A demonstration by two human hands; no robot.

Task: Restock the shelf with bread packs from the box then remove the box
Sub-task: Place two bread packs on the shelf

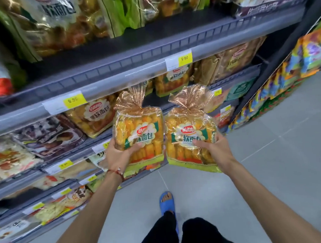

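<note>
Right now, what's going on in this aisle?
A person stands at a shop shelf, a bread pack in each hand. The left hand grips the left pack by its lower part; the right hand grips the right pack likewise. Both are held up before the tier where matching packs already sit. Neither is shelved yet, and no box is in view.

Dark gap (152, 101) on your shelf (247, 73) between stocked pack (97, 114) and row (174, 81), rail (133, 64) overhanging it, left pack (139, 126) in your left hand (118, 154) across its mouth, right pack (188, 123) in your right hand (214, 150) before the row, floor (262, 171) open below.
</note>
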